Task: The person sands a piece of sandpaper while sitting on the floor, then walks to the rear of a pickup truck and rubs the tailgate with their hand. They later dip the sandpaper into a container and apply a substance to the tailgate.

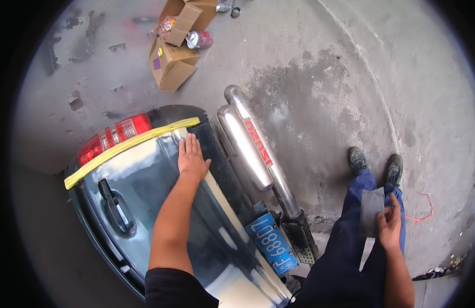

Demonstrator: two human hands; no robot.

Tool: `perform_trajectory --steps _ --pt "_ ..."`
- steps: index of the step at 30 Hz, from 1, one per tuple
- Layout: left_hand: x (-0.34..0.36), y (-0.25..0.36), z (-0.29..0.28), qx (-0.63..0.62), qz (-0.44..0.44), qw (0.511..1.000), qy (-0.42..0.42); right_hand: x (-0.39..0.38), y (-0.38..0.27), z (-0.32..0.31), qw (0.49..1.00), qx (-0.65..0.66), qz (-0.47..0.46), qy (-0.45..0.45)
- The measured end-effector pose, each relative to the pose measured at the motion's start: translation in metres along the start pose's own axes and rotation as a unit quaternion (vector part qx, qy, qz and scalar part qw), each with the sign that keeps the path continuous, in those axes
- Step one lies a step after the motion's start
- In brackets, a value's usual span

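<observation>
My left hand (192, 163) lies flat on the dark tailgate (145, 185) of a vehicle, fingers stretched toward its taped edge. Around it the paint is rubbed dull, with cream and whitish patches. Yellow masking tape (129, 146) runs along that edge, beside the red tail light (114, 137). A black door handle (117, 208) is set into the panel, left of my forearm. Away from the vehicle, in front of my legs, my right hand (390, 226) grips a grey sandpaper sheet (372, 213) between thumb and fingers. The sheet is slightly bowed.
A shiny tubular bumper (245, 146) sticks out beyond the tailgate, near a blue licence plate (272, 243). Opened cardboard boxes (175, 64) and a plastic jar (200, 39) are on the stained concrete floor at the top. A pink string (426, 208) lies right of my shoes (394, 169).
</observation>
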State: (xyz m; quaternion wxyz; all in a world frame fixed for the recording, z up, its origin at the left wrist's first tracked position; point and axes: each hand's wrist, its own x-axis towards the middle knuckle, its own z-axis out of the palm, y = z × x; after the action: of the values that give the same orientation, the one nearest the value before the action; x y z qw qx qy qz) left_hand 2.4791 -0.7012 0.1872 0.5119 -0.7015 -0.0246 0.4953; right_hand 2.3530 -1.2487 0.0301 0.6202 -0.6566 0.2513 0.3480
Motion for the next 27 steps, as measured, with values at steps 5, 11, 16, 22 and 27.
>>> perform_trajectory --steps 5,11,16,22,27 --pt "-0.073 0.07 0.024 -0.005 0.066 0.998 0.004 -0.006 0.001 0.017 1.0 0.001 0.016 -0.009" --pt "-0.222 0.177 0.099 -0.094 0.266 0.958 -0.053 -0.006 -0.001 0.024 0.999 0.029 0.012 0.002" --pt "-0.243 0.176 0.101 -0.106 0.373 0.915 -0.112 -0.007 0.002 0.011 1.0 0.009 0.009 0.01" --pt "-0.061 0.034 0.018 -0.031 0.09 0.995 0.007 -0.004 0.003 0.012 1.0 0.001 -0.017 0.009" --pt "-0.026 0.03 0.004 0.0 -0.028 0.999 0.017 -0.009 0.001 0.01 1.0 -0.012 -0.013 0.007"
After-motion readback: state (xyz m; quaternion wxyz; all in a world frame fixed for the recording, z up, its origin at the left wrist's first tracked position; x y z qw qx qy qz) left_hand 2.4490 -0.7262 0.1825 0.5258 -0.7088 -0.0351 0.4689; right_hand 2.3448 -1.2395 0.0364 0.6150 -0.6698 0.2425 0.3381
